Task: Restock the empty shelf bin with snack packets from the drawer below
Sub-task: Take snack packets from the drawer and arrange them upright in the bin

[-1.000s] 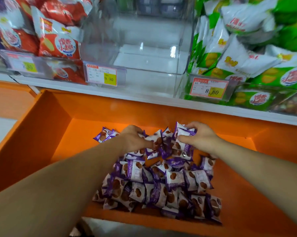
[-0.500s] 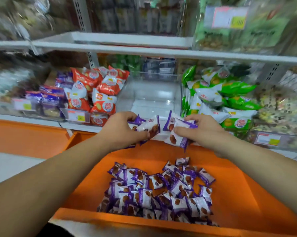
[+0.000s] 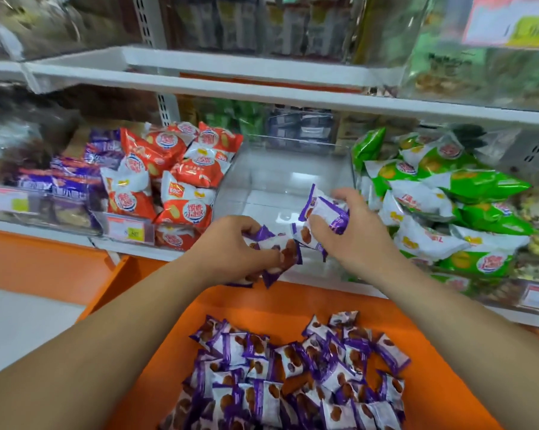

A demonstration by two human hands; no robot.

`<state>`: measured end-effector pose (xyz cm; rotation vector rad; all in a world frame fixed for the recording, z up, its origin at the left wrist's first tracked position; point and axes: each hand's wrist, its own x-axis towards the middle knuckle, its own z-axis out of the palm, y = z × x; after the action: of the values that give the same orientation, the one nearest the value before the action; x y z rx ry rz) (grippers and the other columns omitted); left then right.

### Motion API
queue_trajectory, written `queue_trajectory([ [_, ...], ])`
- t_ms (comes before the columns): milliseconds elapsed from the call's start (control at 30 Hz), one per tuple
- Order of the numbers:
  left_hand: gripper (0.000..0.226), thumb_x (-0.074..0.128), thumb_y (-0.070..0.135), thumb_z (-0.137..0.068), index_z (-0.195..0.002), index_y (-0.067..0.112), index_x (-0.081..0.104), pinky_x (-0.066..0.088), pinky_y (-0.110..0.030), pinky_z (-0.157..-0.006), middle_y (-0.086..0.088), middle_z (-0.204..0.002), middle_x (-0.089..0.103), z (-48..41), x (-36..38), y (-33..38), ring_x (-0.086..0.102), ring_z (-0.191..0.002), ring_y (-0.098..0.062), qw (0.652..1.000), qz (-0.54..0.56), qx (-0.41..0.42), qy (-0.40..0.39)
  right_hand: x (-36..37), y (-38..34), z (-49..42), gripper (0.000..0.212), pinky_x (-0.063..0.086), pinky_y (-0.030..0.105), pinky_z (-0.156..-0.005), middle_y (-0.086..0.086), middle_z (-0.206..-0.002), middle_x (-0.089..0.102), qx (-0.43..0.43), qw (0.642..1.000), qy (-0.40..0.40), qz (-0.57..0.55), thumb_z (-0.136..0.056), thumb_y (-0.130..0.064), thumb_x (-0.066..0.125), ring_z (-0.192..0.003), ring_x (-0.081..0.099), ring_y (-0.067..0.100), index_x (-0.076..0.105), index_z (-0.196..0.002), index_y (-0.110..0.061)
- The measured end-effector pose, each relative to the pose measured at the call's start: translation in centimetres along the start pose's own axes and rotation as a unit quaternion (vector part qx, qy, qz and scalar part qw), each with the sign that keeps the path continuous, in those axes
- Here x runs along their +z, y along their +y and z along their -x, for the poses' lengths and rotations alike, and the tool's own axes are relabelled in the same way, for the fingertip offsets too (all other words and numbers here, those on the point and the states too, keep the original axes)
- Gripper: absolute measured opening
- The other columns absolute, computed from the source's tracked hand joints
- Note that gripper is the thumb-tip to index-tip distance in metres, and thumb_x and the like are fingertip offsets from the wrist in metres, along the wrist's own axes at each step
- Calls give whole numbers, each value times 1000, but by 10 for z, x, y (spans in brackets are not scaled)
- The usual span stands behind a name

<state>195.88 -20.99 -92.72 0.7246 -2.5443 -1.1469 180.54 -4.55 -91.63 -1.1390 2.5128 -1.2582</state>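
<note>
The left hand is gripping purple snack packets, fingers curled round them; the right hand is pinching more before the clear bin, above the orange drawer.

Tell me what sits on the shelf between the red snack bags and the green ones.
The clear bin, nothing in it yet, seen in the head view. The right hand holds purple packets at its front.
</note>
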Motion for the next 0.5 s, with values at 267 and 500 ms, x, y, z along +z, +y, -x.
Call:
queue_trajectory([
  [267, 24, 89, 34, -72, -85, 21, 74, 61, -34, -66, 8, -82, 76, 4, -7, 4, 70, -68, -4, 999, -12, -3, -35, -6, 3, 7, 53, 57, 31, -80, -9, -99, 71, -25, 997, -72, 1, -96, -43, 62, -87, 68, 6, 38, -142, -31],
  [500, 26, 89, 36, -68, -84, 23, 74, 63, -40, -68, 9, -81, 75, 11, -6, 9, 72, -70, -8, 999, -20, -16, -20, -6, -5, 15, 49, 51, 15, -66, -13, -91, 70, -11, 997, -67, -24, -97, -35, 64, -77, 68, -1, 41, -140, -26],
])
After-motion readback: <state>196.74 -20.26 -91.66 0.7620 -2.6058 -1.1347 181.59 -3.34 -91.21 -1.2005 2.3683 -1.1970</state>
